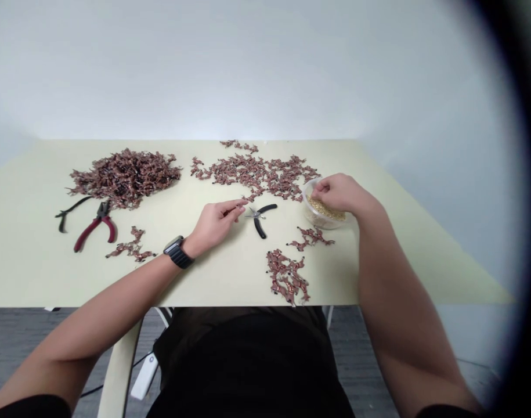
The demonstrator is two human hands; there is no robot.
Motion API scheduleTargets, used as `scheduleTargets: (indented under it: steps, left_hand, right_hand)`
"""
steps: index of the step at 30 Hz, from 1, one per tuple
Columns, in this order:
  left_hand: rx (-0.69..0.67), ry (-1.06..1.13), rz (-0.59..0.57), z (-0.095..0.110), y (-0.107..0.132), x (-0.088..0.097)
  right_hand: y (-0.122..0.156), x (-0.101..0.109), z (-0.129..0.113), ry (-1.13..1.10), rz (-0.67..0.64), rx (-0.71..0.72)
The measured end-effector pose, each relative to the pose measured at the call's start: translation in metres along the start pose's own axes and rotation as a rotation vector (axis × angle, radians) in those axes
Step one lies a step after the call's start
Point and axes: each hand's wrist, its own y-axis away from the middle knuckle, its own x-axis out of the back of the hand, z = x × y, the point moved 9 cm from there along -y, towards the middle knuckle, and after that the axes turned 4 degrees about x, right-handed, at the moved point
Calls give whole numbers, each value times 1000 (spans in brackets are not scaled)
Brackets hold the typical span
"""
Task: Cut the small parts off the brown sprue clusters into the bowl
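Observation:
My left hand (216, 223), with a watch (179, 252) on the wrist, is closed in a pinch near the middle of the table; what sits between the fingertips is too small to make out. Just right of those fingertips lie small black-handled pliers (257, 216), handles spread. My right hand (338, 191) reaches down into a clear round plastic tub (316, 219) of small golden pieces (330, 212), its fingers bunched together, any held piece hidden. Many small reddish-brown animal-shaped pieces (243, 169) spread behind my hands.
A tall heap of the same brown pieces (125, 174) stands at the back left. Before it lie red-handled pliers (100, 223) and a black-handled tool (69, 215). Smaller groups lie at left (132, 247) and near the front edge (288, 277). A wall (195, 69) borders the table behind.

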Motion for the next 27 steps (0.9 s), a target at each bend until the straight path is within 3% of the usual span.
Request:
scheduleTargets:
  steps: [3, 5, 7, 9, 11, 14, 23, 27]
  left_hand:
    - [120, 325, -57, -6, -2, -6]
    - [228, 593, -151, -8, -2, -17]
    - [295, 793, -239, -3, 1, -28]
    - [307, 901, -304, 5, 4, -34]
    - [299, 944, -346, 11, 8, -38]
    - [289, 950, -356, 13, 10, -38]
    - [311, 938, -302, 2, 8, -36]
    - [319, 930, -295, 3, 10, -36]
  right_hand:
    - [8, 21, -8, -107, 138, -28]
    - [15, 28, -24, -314, 200, -11]
    - [21, 18, -55, -572, 108, 74]
    - [29, -2, -92, -676, -41, 176]
    - [34, -18, -121, -613, -82, 243]
    - [38, -29, -146, -519, 24, 319]
    - [39, -34, -151, -415, 101, 346]
    - [45, -27, -162, -296, 191, 456]
